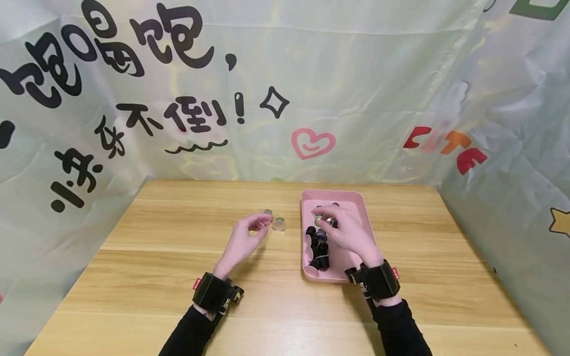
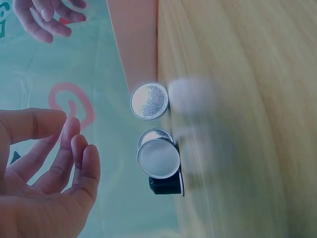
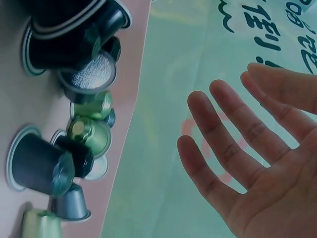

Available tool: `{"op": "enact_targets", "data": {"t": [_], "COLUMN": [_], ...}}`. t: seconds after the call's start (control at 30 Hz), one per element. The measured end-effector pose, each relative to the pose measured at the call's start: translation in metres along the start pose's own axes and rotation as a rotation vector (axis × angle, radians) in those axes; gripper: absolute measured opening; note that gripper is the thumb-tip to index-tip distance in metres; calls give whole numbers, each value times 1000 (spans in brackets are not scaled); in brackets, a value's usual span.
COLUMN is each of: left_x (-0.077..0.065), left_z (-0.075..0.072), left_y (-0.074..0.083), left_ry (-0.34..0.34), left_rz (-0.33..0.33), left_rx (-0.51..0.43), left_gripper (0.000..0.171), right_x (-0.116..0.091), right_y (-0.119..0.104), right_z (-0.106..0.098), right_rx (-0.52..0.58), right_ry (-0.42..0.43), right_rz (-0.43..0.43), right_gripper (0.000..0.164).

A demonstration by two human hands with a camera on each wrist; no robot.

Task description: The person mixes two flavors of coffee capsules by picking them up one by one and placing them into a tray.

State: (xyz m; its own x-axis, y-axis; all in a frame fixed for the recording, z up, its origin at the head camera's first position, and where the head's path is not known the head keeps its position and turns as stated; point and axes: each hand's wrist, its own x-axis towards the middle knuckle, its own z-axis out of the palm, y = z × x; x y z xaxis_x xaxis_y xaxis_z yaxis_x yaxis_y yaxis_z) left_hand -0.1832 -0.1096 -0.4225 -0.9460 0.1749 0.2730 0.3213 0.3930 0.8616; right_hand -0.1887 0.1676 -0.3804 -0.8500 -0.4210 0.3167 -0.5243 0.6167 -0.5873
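My left hand [image 1: 249, 232] hovers over the table beside a few coffee capsules. Its fingers are loosely bent, and nothing shows between them in the left wrist view. One capsule [image 1: 279, 224] stands just right of the fingertips, lid facing me; another capsule [image 1: 267, 211] is partly covered by the hand. A dark capsule [image 2: 166, 184] lies in the same row. Over the pink tray [image 1: 345, 269], my right hand [image 1: 349, 230] is held with fingers spread and no capsule in it. Black capsules [image 3: 42, 163] and green capsules [image 3: 91, 135] lie in the tray beneath it.
The wooden table [image 1: 178, 277] carries the tray right of centre. A printed cloth backdrop [image 1: 365, 99] rises behind the table and along both sides. The tray has a raised rim, and several capsules cluster along its left side.
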Motion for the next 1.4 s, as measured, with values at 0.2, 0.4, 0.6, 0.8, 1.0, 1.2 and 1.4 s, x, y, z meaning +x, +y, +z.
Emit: {"op": "enact_targets", "data": {"t": [0.2, 0.4, 0.6, 0.8, 1.0, 1.2, 1.4], "left_x": [1, 2, 2, 1, 0, -1, -1], "left_z": [2, 3, 3, 4, 4, 3, 2], "left_y": [-3, -3, -2, -2, -4, -6, -7], "left_ry": [9, 8, 0, -31, -63, -57, -55], "left_rz": [4, 13, 7, -8, -18, -22, -20], "left_rx": [1, 6, 5, 13, 30, 30, 35], "left_gripper": [30, 31, 31, 34, 38, 38, 38], "right_x": [3, 6, 7, 7, 7, 8, 7], "right_y": [-3, -5, -6, -8, -12, -13, -13], "right_z": [6, 12, 16, 19, 18, 19, 20], "right_rx": [-1, 59, 62, 68, 77, 94, 78], "right_ry": [-19, -25, -33, -38, -45, -51, -44], "right_rz": [-14, -34, -31, -21, -15, -15, -12], "right_gripper": [30, 29, 29, 29, 30, 31, 30]}}
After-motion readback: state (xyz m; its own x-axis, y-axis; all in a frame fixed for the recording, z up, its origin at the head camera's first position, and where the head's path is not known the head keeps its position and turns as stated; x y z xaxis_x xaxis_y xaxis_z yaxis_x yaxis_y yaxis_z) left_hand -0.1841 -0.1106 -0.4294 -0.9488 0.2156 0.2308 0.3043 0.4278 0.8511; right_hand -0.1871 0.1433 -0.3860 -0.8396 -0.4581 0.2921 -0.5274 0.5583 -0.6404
